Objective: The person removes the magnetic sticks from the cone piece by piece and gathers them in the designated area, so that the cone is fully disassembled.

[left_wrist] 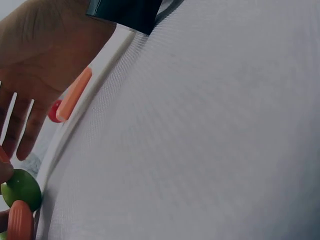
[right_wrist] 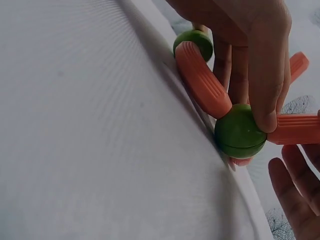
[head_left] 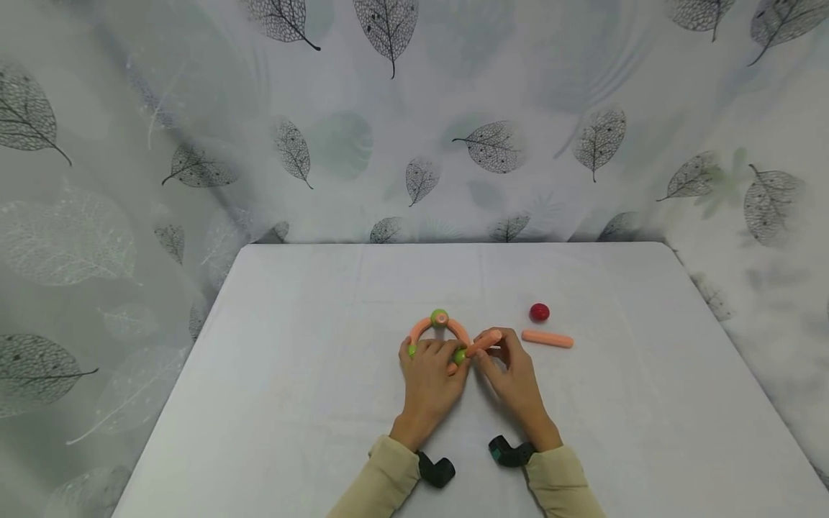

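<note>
On the white table lies a ring-like toy of curved orange rods joined by green balls. My left hand lies over its near side and grips it. In the right wrist view, a left fingertip presses the near green ball, where a curved rod meets it. My right hand pinches an orange rod that points up and right from that ball. At the lower right of the right wrist view, other right fingers extend below this rod. The left hand hides part of the ring.
A straight orange rod lies to the right of my right hand, with a red ball just beyond it. Leaf-patterned cloth hangs behind the table. Black wrist cameras sit on both wrists.
</note>
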### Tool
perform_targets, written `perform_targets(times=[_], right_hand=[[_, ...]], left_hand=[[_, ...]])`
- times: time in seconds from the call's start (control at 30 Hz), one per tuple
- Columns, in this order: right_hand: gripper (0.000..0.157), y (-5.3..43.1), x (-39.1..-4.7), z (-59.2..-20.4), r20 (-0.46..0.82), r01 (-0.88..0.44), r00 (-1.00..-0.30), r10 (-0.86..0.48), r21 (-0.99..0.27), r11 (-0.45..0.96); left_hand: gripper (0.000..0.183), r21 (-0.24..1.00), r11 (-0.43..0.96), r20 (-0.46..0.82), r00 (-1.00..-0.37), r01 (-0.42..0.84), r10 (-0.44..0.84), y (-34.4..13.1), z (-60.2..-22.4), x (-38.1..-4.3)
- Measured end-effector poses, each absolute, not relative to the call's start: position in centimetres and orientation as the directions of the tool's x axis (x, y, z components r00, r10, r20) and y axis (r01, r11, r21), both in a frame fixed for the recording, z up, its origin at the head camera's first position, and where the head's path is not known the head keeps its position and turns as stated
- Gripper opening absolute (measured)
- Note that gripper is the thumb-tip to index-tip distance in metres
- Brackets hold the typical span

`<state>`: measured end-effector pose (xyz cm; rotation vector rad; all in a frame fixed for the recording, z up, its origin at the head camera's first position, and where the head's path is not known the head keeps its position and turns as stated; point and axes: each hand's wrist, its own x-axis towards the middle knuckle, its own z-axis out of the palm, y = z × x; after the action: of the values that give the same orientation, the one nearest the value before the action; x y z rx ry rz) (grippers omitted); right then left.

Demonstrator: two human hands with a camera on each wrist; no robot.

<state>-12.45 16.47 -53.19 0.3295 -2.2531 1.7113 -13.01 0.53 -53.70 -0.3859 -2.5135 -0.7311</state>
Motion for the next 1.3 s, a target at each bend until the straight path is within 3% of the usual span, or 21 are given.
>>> perform_targets(times=[0.43,0.8,1.3], right_hand=[[0.034,16.3,-12.2,-53.3,0.431,-0.412,-0.902,-0.009,-0.857,0.309],[0.036,16.7,-12.4,-53.1,0.554,-0.545,-0.828,-0.079,-0.766,0.342],[0.046,17.1,-12.5,-53.2,0.588,-0.536,-0.809,-0.013,-0.728,0.427]], left_hand=[[0.018,0.458,0.804,0.508,-0.854,0.379,0.113,0.5,-53.5,-12.8],[0.017,0.461,0.803,0.505,-0.856,0.378,0.113,0.5,-53.6,-13.1],[0.019,0.503,0.770,0.467,-0.873,0.392,0.140,0.0,-53.6,-13.1]])
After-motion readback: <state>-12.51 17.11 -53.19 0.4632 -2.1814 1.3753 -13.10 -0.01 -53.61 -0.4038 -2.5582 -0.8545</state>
